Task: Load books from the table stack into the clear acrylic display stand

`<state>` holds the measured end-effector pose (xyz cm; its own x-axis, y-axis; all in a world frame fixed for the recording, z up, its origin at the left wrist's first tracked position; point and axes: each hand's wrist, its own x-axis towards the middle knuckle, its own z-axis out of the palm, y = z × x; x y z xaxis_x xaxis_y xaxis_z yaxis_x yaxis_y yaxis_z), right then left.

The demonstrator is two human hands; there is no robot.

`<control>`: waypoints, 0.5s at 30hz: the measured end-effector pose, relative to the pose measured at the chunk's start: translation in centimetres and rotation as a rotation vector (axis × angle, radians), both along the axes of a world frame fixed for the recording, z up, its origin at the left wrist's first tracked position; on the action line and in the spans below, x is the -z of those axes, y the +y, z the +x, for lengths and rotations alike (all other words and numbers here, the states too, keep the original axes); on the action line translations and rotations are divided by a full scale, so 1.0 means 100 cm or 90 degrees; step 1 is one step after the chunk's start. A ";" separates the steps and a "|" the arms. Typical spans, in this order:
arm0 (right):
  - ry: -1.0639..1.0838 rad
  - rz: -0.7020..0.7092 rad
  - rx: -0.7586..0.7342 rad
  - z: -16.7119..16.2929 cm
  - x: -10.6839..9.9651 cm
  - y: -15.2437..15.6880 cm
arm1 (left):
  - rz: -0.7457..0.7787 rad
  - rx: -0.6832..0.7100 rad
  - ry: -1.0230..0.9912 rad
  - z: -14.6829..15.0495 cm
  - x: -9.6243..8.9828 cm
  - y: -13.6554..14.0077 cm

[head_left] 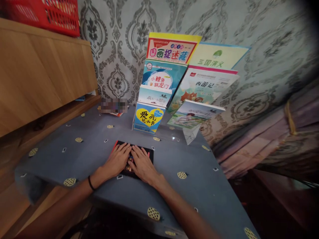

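A dark book [150, 152] with a red edge on its left lies flat on the table, its cover picture partly hidden. My left hand [120, 160] rests palm down on its left part, fingers stretched out. On its right part my right hand [143, 163] lies flat too, with the fingers extended and the thumb apart. The fingertips of both hands come close together near the book's far edge. A dark band [91, 183] circles my left wrist.
Behind the book, a clear stand [190, 135] holds two columns of upright books, including a yellow-and-blue one [150, 118]. A flat, blurred-out item [113, 106] lies at the back left of the blue tablecloth [92, 152]. A wooden cabinet [47, 69] bears a red basket [62, 16].
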<state>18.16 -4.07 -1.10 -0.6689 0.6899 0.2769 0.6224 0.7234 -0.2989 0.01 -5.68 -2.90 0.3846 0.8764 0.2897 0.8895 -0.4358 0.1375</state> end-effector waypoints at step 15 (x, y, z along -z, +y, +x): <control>-0.055 -0.020 -0.014 -0.001 -0.008 -0.001 | -0.191 0.075 -0.166 -0.064 -0.039 0.030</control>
<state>18.09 -4.17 -0.31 -0.7043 0.6822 0.1964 0.6307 0.7283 -0.2680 -6.43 -2.69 1.00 0.4347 0.8914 0.1284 0.7547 -0.4383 0.4882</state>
